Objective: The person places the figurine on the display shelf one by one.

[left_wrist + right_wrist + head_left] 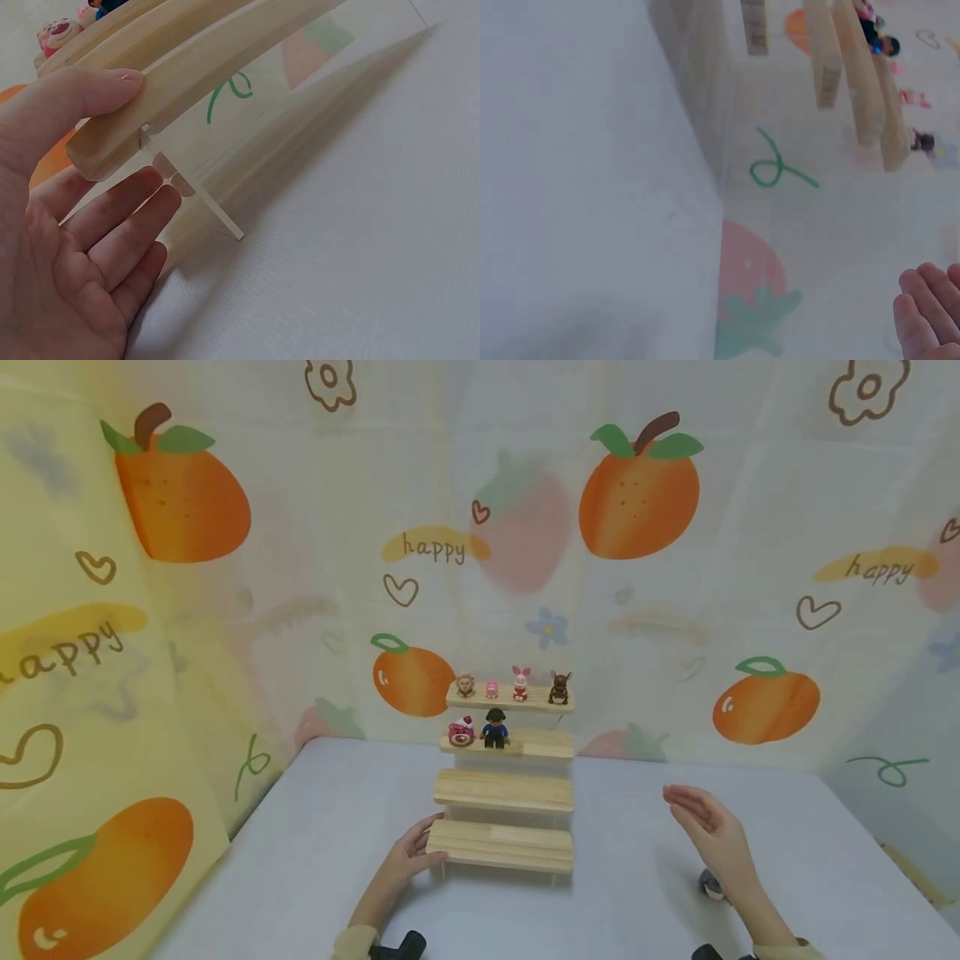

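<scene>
A tiered wooden display shelf (504,846) stands on the white table. My left hand (405,862) holds the left end of its lowest board (210,67), thumb on top, with fingers under and beside it near a thin clear leg (217,210). Over the table to the right, my right hand (716,839) is raised with its fingers extended together and nothing in them. A small grey figurine (710,885) is partly hidden behind that wrist. On the second board from the top are a pink bear figurine (461,732) and a figurine in blue with a black hat (495,729).
The top board carries a brown-maned figurine (465,685), a small pink figurine (491,690), a pink long-eared figurine (521,685) and a dark brown eared figurine (559,688). A fruit-printed cloth (645,610) hangs behind and beside the table (622,860).
</scene>
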`<action>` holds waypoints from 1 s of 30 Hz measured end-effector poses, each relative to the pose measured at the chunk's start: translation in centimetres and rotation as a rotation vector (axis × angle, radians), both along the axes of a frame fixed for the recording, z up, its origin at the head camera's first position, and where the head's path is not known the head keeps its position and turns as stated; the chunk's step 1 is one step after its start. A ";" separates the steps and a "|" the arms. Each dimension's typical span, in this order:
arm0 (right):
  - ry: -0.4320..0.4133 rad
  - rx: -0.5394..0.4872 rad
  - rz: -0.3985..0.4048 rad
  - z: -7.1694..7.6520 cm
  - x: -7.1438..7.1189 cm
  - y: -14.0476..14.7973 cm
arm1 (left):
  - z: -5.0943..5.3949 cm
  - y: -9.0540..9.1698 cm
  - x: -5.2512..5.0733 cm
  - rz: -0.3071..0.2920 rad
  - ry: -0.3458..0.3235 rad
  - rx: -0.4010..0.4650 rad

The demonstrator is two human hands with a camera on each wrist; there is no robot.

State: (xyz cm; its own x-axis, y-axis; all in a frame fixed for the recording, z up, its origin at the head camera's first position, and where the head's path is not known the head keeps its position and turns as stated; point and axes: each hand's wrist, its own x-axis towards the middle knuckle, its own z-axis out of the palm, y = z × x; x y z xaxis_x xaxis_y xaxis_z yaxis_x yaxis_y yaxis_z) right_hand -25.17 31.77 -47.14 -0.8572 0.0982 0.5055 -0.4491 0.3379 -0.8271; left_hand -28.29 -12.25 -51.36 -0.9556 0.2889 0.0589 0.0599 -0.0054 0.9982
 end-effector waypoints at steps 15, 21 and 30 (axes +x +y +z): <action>-0.144 0.011 -0.082 -0.9 3.1 3.1 | 0.2 0.2 -0.1 -0.007 0.006 0.003; -0.172 0.105 -0.106 1.4 6.0 1.7 | -0.1 0.3 0.2 0.001 0.008 -0.003; -0.213 0.016 -0.009 0.7 6.6 1.7 | -0.2 0.0 0.3 -0.013 -0.006 0.014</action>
